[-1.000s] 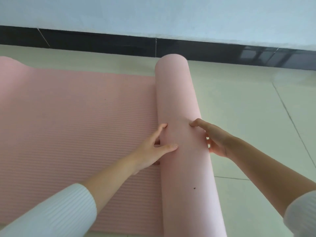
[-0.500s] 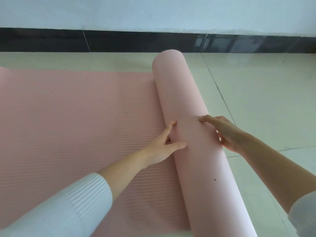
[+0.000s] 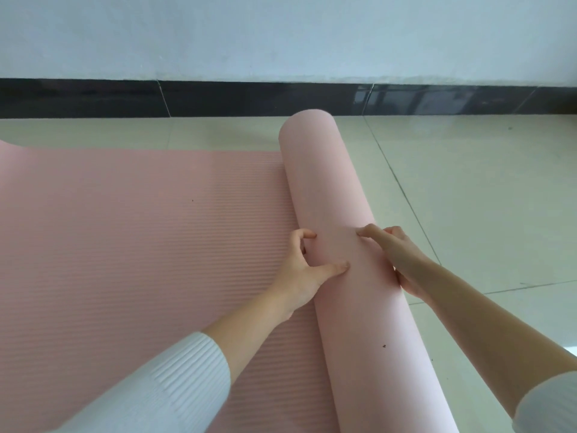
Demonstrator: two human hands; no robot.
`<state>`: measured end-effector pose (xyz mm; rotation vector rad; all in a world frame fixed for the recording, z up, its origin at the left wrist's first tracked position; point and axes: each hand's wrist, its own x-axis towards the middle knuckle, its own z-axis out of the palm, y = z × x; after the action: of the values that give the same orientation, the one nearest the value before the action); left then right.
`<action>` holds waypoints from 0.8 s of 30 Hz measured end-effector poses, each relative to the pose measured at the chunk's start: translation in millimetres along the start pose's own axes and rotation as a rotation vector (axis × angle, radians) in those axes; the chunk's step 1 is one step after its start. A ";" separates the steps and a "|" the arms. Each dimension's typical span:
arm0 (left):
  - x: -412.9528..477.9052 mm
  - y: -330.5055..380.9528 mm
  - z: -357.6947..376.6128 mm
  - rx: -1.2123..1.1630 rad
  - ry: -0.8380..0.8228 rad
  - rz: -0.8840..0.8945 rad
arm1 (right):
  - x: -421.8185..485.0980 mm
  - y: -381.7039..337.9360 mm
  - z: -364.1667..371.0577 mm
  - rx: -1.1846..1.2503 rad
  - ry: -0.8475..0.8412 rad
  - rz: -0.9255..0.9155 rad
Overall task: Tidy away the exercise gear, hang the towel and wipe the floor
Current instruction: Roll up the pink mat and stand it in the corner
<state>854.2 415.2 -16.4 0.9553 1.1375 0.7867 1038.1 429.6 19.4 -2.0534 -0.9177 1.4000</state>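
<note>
A pink exercise mat lies on the tiled floor, partly rolled. Its rolled part (image 3: 337, 189) runs from the wall side down to the bottom edge of the view, and its ribbed flat part (image 3: 131, 245) spreads out to the left. My left hand (image 3: 304, 270) presses on the roll's left side with thumb and fingers curled against it. My right hand (image 3: 396, 257) lies on the roll's right side, fingers over the top. Both hands hold the roll between them.
Pale glossy floor tiles (image 3: 484, 198) extend to the right of the roll. A black skirting strip (image 3: 218, 98) and a white wall (image 3: 281, 35) stand just beyond the mat's far end. The flat mat's far left corner (image 3: 12, 151) curls up.
The roll has turned a little and its near end has swung rightward. My left fingers have curled tighter against it, and my right hand sits further over the top.
</note>
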 end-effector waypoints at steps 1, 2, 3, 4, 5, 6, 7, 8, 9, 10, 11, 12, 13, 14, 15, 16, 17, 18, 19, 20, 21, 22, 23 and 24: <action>0.7 1.1 2.2 0.028 0.001 0.031 | 0.3 1.3 -1.8 0.021 -0.002 0.003; 2.2 2.0 3.9 0.056 -0.002 0.057 | 0.7 2.5 -3.6 0.045 -0.003 0.005; 4.1 3.1 5.3 0.075 -0.009 0.075 | 1.4 3.3 -5.2 0.065 -0.006 0.010; 6.3 4.5 5.6 0.084 -0.017 0.083 | 2.7 4.1 -5.9 0.080 -0.008 0.017; 8.9 6.1 4.6 0.087 -0.026 0.079 | 3.9 4.3 -5.5 0.084 -0.005 0.024; 11.5 7.6 2.4 0.090 -0.034 0.063 | 5.0 4.0 -3.9 0.072 0.001 0.026; 13.9 7.8 -1.7 0.095 -0.040 0.039 | 5.5 3.0 -1.4 0.051 0.014 0.025; 15.5 7.3 -7.3 0.104 -0.045 0.015 | 5.7 1.5 1.5 0.026 0.034 0.019; 16.0 6.5 -13.1 0.117 -0.050 -0.007 | 5.7 -0.4 4.7 0.002 0.051 0.007; 15.1 5.0 -19.5 0.128 -0.058 -0.026 | 4.4 -2.6 7.4 -0.022 0.063 -0.012; 13.5 3.7 -25.1 0.133 -0.066 -0.038 | 2.1 -5.1 9.6 -0.050 0.069 -0.032; 11.1 2.7 -30.3 0.133 -0.069 -0.046 | -0.1 -7.5 11.3 -0.085 0.076 -0.054; 9.0 1.8 -35.3 0.132 -0.065 -0.051 | -2.7 -9.8 12.0 -0.126 0.086 -0.078; 7.1 1.7 -39.8 0.140 -0.053 -0.054 | -4.6 -12.3 11.9 -0.162 0.099 -0.107; 5.6 1.5 -44.4 0.155 -0.031 -0.061 | -7.3 -15.3 11.8 -0.194 0.109 -0.139; 3.9 1.0 -49.5 0.179 0.006 -0.074 | -10.0 -18.7 12.6 -0.215 0.111 -0.173; 3.3 -0.9 -55.2 0.218 0.055 -0.094 | -13.0 -22.9 14.4 -0.227 0.106 -0.201; 1.4 -2.1 -61.5 0.270 0.101 -0.107 | -16.2 -27.6 17.5 -0.223 0.086 -0.225; -1.8 -3.0 -67.9 0.326 0.142 -0.105 | -21.1 -33.5 22.5 -0.212 0.054 -0.239; -6.0 -3.3 -74.7 0.368 0.187 -0.084 | -25.8 -39.0 28.9 -0.200 0.015 -0.247; -9.8 -2.9 -81.6 0.384 0.243 -0.053 | -30.6 -45.1 37.3 -0.192 -0.022 -0.254; -15.1 0.0 -88.6 0.360 0.298 -0.022 | -34.9 -51.2 47.1 -0.192 -0.052 -0.265; -20.7 5.0 -95.2 0.300 0.332 -0.011 | -38.6 -57.3 56.9 -0.203 -0.069 -0.284; -25.7 9.4 -100.8 0.227 0.337 -0.028 | -41.3 -63.9 66.9 -0.206 -0.068 -0.309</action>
<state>749.8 417.5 -11.5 1.0149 1.5557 0.8278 949.1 441.8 66.1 -1.9102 -1.3928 1.2576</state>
